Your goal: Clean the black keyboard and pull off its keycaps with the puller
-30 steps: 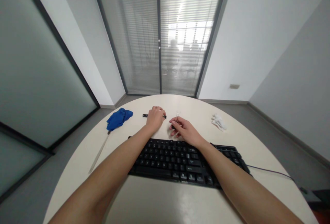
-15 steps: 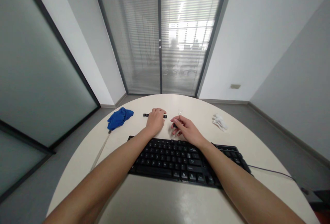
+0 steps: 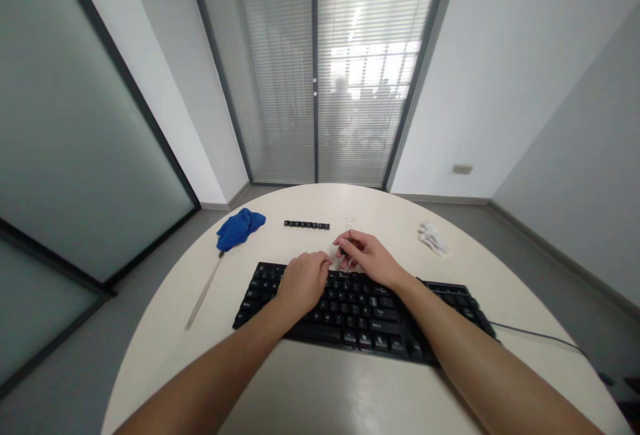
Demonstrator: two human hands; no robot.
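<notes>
A black keyboard point(image 3: 345, 318) lies across the table beneath both forearms. My left hand point(image 3: 304, 280) rests over its upper left part, fingers curled together near the back edge; whether they hold anything is hidden. Just right of it, my right hand point(image 3: 364, 255) is closed around a thin wire-like tool point(image 3: 349, 224), whose pale forked end points away from me. Something small and dark shows between the right fingers, too small to name. Behind the left hand, several black keycaps point(image 3: 307, 225) stand in a row on the table.
At the left lie a bunched blue cloth point(image 3: 240, 229) and a thin stick-like brush point(image 3: 205, 291). A crumpled white cloth or glove point(image 3: 433, 237) is at the right. The keyboard's cable point(image 3: 543, 335) runs off to the right over the round table point(image 3: 320, 381).
My left hand has moved back from the keycap row to the keyboard, uncovering the row. My right hand stays near the keyboard's back edge. The view has shifted slightly.
</notes>
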